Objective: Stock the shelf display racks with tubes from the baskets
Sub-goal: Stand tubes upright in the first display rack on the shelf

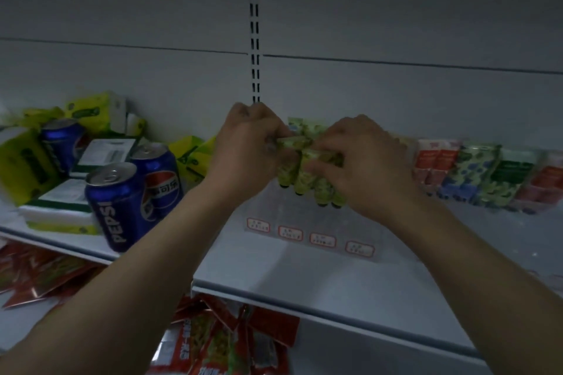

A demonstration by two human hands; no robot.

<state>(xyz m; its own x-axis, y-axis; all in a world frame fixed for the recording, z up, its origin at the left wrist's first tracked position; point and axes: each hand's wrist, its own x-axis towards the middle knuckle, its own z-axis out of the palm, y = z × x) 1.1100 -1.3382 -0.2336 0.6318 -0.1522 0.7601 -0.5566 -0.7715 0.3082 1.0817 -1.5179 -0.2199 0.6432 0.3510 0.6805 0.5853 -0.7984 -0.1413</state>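
On your shelf point(304, 271), the right-hand rack point(487, 173) looks stocked, while the clear rack point(304, 222) before you looks unfilled. The green tubes point(307, 179) hang just above it, gripped by your left hand point(246, 149) and right hand point(359, 161).

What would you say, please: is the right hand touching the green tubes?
Touching. The head view shows the right hand with its fingers curled over the bunch of green tubes, with no gap between them.
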